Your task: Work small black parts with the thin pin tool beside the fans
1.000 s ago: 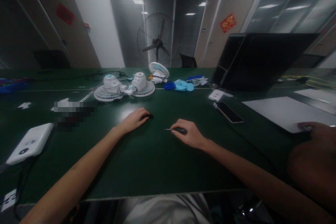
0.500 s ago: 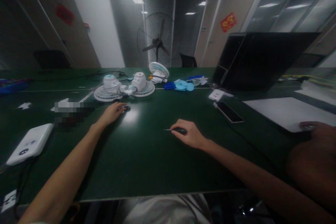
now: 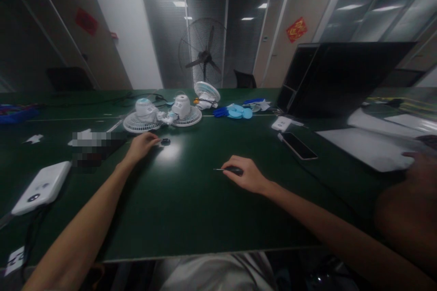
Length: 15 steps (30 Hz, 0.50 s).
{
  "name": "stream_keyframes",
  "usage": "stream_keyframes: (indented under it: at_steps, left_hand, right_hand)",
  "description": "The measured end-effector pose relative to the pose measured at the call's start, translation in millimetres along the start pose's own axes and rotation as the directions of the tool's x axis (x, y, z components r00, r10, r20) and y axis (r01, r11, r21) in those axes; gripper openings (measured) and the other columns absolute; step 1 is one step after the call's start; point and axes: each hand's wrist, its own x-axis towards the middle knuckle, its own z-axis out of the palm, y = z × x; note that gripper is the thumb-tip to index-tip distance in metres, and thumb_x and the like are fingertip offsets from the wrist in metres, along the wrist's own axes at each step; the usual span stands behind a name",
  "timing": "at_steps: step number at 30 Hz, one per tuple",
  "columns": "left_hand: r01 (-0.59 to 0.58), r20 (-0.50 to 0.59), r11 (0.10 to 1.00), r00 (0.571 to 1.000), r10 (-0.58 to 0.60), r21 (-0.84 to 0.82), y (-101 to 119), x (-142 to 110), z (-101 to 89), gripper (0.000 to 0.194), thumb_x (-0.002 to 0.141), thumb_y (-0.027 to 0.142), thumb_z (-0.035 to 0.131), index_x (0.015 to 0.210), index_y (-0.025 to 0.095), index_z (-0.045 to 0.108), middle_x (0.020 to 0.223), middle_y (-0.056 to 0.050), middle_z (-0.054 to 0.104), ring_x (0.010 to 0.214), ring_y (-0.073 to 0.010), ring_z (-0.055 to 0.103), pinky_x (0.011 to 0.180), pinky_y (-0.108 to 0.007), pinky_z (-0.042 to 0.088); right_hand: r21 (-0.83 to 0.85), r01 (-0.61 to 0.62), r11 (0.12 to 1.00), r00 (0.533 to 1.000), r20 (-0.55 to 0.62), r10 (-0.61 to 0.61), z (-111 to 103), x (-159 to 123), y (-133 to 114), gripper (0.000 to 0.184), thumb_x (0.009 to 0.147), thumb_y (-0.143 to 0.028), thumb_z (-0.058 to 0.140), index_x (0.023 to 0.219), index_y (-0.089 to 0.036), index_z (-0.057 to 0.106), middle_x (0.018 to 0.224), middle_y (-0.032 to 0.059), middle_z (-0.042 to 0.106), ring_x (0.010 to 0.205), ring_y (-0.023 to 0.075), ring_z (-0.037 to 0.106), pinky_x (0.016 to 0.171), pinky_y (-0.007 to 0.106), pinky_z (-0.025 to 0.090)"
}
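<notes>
My right hand [image 3: 247, 173] is closed around a small screwdriver [image 3: 235, 170] with a black handle. Its thin metal shaft points left, just over the green table. To the left, my left hand [image 3: 142, 144] rests low by a small dark part [image 3: 165, 142], its fingers stretched towards it and slightly apart from it. The part is too small to make out in detail. Beyond that hand lie two white fan heads [image 3: 145, 120] [image 3: 182, 111], grilles down and joined by a white piece. Another white fan [image 3: 206, 94] sits tilted behind them.
Blue fan blades [image 3: 239, 111] lie beyond my hands. On the right are a phone [image 3: 297, 145], a white box [image 3: 282, 122], a large black monitor [image 3: 341, 79] and white sheets [image 3: 365, 148] near another person's hand [image 3: 421, 168]. A white power bank [image 3: 43, 188] with cables lies left.
My left hand has drawn back a little to the left, away from the small dark part. My right hand stays put with the screwdriver. The other person's hand has shifted the sheets.
</notes>
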Motion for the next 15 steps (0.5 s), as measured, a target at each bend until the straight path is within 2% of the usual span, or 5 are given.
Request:
stream_keyframes:
  at_steps: [3, 7, 11, 15]
  left_hand:
    - [0.004, -0.062, 0.999, 0.998, -0.007, -0.047, 9, 2, 12.2, 0.057, 0.082, 0.072, 0.063, 0.101, 0.020, 0.075, 0.106, -0.011, 0.078, 0.099, -0.0294, 0.070, 0.090, -0.036, 0.052]
    - [0.008, -0.013, 0.997, 1.000, -0.009, -0.072, 12, 7, 22.2, 0.056, 0.083, 0.070, 0.063, 0.103, 0.019, 0.074, 0.107, -0.011, 0.078, 0.099, -0.0291, 0.071, 0.090, -0.036, 0.052]
    - [-0.010, 0.017, 0.998, 1.000, 0.011, -0.062, 11, 7, 23.2, 0.054, 0.084, 0.068, 0.063, 0.102, 0.019, 0.075, 0.104, -0.010, 0.078, 0.093, -0.0277, 0.071, 0.088, -0.037, 0.052]
    - [0.012, 0.019, 0.996, 1.000, -0.010, -0.085, 12, 6, 20.8, 0.054, 0.081, 0.068, 0.065, 0.100, 0.018, 0.076, 0.105, -0.010, 0.079, 0.096, -0.0282, 0.072, 0.088, -0.036, 0.053]
  right_hand:
    - [-0.005, 0.000, 1.000, 1.000, -0.004, 0.000, 0, 1, -1, 0.015, 0.103, -0.029, 0.065, 0.114, -0.020, 0.072, 0.108, 0.0064, 0.071, 0.094, 0.0201, 0.069, 0.082, 0.033, 0.057]
    - [-0.003, 0.003, 1.000, 1.000, -0.010, -0.003, 0, 0, 0, 0.015, 0.103, -0.027, 0.065, 0.114, -0.020, 0.072, 0.108, 0.0061, 0.071, 0.095, 0.0199, 0.069, 0.084, 0.033, 0.057]
    - [-0.005, 0.002, 1.000, 1.000, -0.007, -0.002, 1, -1, 2, 0.015, 0.103, -0.028, 0.065, 0.114, -0.020, 0.072, 0.108, 0.0064, 0.072, 0.095, 0.0203, 0.069, 0.084, 0.034, 0.058]
    - [-0.011, -0.002, 1.000, 1.000, -0.009, 0.002, 2, -1, 3, 0.016, 0.103, -0.029, 0.066, 0.115, -0.020, 0.072, 0.108, 0.0066, 0.072, 0.095, 0.0205, 0.069, 0.083, 0.034, 0.058]
